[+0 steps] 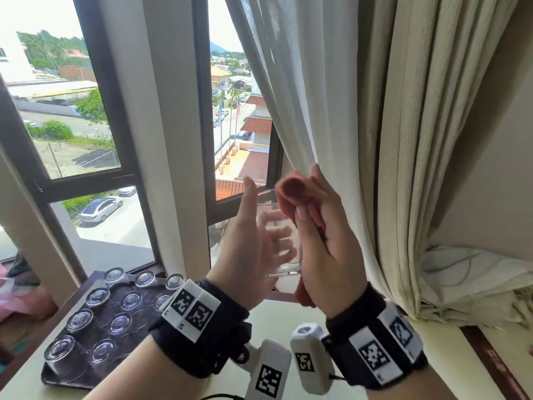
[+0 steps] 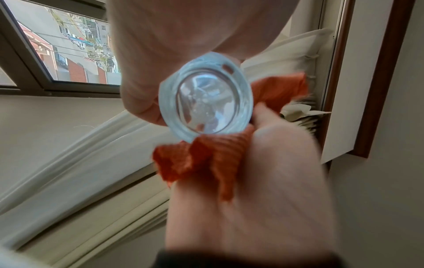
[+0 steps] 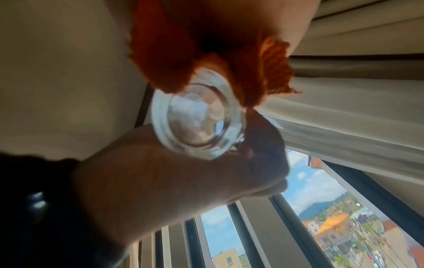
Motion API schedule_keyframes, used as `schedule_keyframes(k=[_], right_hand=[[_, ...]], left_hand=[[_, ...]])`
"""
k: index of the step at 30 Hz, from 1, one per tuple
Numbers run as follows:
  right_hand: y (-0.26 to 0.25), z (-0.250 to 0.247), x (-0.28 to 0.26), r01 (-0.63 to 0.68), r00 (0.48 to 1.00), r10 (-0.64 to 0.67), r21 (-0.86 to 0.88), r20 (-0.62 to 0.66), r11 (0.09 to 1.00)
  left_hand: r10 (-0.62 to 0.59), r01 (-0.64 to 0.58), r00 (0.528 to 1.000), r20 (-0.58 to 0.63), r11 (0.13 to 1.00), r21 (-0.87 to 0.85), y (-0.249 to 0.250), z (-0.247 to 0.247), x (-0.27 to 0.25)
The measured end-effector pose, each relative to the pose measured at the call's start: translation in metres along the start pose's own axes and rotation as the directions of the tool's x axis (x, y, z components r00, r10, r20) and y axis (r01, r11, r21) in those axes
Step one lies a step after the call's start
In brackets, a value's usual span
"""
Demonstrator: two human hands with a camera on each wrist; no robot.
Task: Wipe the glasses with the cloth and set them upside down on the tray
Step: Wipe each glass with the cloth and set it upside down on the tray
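My left hand (image 1: 266, 215) grips a clear glass (image 1: 274, 226) upright in the air before the window, thumb up along its near side and fingers curled behind it. My right hand (image 1: 308, 194) pinches an orange-red cloth (image 1: 292, 193) bunched over the glass's rim and right side. The left wrist view looks up at the thick glass base (image 2: 206, 101), with the cloth (image 2: 201, 159) hanging below my right hand (image 2: 263, 181). In the right wrist view the cloth (image 3: 172, 45) covers one side of the glass (image 3: 197, 117). Several glasses (image 1: 80, 319) stand upside down on the dark tray (image 1: 86, 379) at lower left.
The tray lies on a pale table (image 1: 277, 321) under a dark-framed window (image 1: 121, 177). Cream curtains (image 1: 403, 140) hang close on the right, their hem bunched on the sill. Pink material (image 1: 17, 301) lies at the far left.
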State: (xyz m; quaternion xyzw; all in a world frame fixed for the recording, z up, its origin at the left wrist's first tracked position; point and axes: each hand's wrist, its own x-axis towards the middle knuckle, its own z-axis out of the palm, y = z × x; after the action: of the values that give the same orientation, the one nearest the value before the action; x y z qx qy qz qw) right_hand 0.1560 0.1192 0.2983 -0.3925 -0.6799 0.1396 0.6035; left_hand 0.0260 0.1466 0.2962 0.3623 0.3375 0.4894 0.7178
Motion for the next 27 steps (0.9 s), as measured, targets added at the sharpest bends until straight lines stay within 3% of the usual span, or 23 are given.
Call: schedule_keyframes(k=[3,5,9,13,19,23,27], right_hand=[[-0.009,0.008,-0.011,0.163,0.985,-0.159,-0.059,0.065,0.985],[-0.004,0.012,-0.037,0.193,0.975,-0.183,-0.071,0.128,0.979],[0.015,0.007,-0.064,0.06,0.996,-0.06,0.011,0.073,0.998],[0.011,-0.003,-0.027,-0.11,0.994,0.111,0.04,-0.006,0.993],[-0.009,-0.004,0.009,0.026,0.999,-0.026,0.023,0.025,0.999],[-0.008,-0.003,-0.022,0.125,0.992,-0.125,-0.012,0.031,0.992],[0.008,0.001,-0.065,0.061,0.997,-0.061,0.021,0.045,0.998]], left_hand=[[0.084,-0.084,0.996,0.003,0.996,-0.019,0.002,0.004,0.001],[0.101,-0.1,0.994,-0.036,0.995,0.003,0.007,-0.005,0.004],[0.008,-0.01,0.993,-0.118,1.0,-0.013,0.008,-0.013,0.004],[0.041,-0.033,0.991,-0.128,0.998,0.061,0.0,-0.001,0.0],[0.042,-0.042,0.998,-0.038,0.999,0.014,0.007,0.013,-0.003],[0.101,-0.102,0.995,0.015,0.994,0.038,0.011,0.009,-0.006],[0.066,-0.066,0.997,-0.039,0.998,0.006,0.01,-0.003,-0.003]])
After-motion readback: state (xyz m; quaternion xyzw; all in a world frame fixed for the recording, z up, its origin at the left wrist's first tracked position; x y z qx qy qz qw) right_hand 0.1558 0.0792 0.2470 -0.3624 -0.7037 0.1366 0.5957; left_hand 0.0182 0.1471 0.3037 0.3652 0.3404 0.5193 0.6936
